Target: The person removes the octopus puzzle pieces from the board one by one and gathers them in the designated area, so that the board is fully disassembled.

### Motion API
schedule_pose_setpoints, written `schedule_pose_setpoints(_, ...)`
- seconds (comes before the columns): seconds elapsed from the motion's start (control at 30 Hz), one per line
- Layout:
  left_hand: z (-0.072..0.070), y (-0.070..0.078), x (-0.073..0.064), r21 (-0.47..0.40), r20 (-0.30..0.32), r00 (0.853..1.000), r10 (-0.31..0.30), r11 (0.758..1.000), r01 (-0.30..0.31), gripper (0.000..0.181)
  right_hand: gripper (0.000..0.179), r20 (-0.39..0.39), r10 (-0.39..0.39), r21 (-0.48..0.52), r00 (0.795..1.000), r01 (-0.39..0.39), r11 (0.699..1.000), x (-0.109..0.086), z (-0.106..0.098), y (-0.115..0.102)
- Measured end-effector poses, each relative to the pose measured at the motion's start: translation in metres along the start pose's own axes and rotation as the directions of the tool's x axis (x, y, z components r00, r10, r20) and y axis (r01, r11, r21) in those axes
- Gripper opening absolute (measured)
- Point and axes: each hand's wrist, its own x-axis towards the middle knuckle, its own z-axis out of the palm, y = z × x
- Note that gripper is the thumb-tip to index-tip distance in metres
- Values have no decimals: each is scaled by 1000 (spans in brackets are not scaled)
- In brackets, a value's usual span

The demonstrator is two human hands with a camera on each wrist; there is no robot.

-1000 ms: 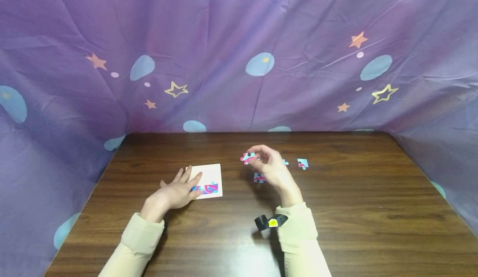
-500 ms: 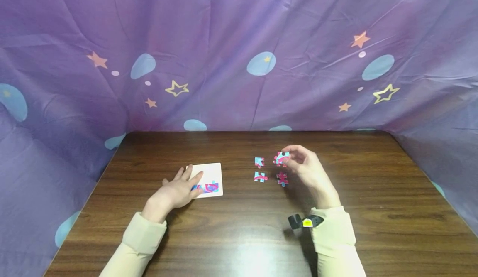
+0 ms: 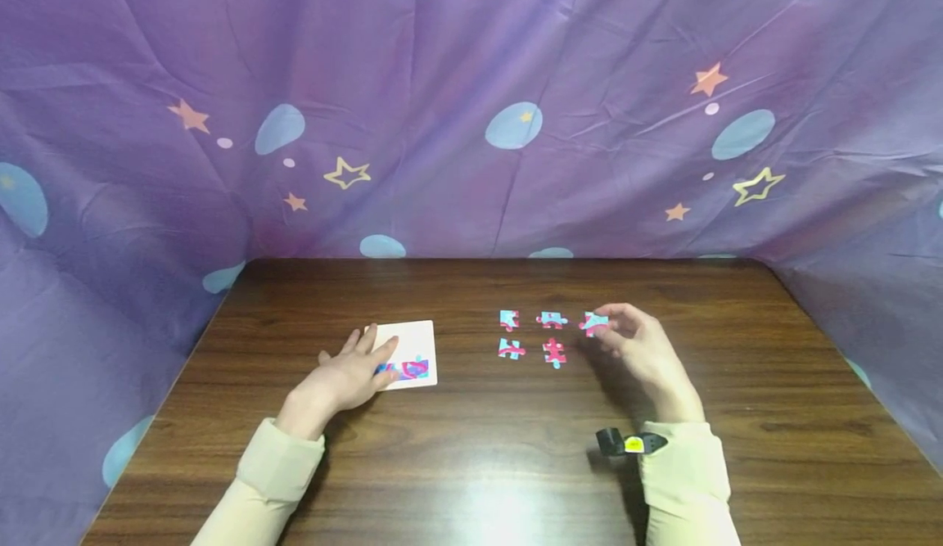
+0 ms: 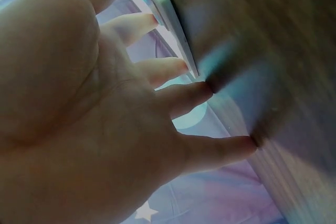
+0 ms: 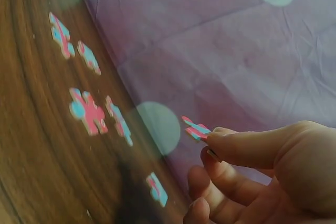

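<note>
My right hand [image 3: 650, 356] pinches a pink and light-blue jigsaw puzzle piece [image 5: 195, 128] between thumb and fingers, lifted off the table. Under it lies another puzzle piece [image 5: 157, 190], which the held one overlaps in the head view. To the left, loose pieces form two short rows: a back-left piece [image 3: 509, 319], a back-middle piece [image 3: 552, 320], a front-left piece [image 3: 511, 349] and a mostly pink piece [image 3: 555, 353]. My left hand [image 3: 340, 378] spreads its fingers over a white puzzle board [image 3: 414, 338]. Along the board's near edge lies a strip of fitted blue and pink pieces [image 3: 415, 368], partly hidden by the thumb.
A dark wooden table [image 3: 471, 448] carries everything. Behind it and at both sides hangs a purple curtain [image 3: 442, 120] with stars and ovals. A black strap-mounted camera [image 3: 626, 443] sits at the right wrist, beside the pale sleeve [image 3: 685, 472].
Holding the puzzle piece, my right hand has travelled right, past the middle pieces to the right end of the back row. My left hand has stayed on the board.
</note>
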Motion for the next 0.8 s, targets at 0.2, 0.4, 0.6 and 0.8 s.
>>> schedule_pose_setpoints(0.2,0,1,0,-5,-10,1000,4,1000,-4,61,31,21,60,-36,998,-59,998,-2,-6,10)
schedule_pose_setpoints(0.4,-1,0,-1,-9,-16,1000,7,1000,-8,61,29,56,140,-105,989,-134,985,-1,-6,17)
schedule_pose_setpoints(0.6,-1,0,-2,3,-23,1000,17,1000,-17,60,21,26,149,-213,988,-140,967,-3,-8,19)
schedule_pose_setpoints(0.8,-1,1,-2,-4,-37,999,32,999,-32,59,19,-24,174,-331,985,-172,928,-5,-9,18)
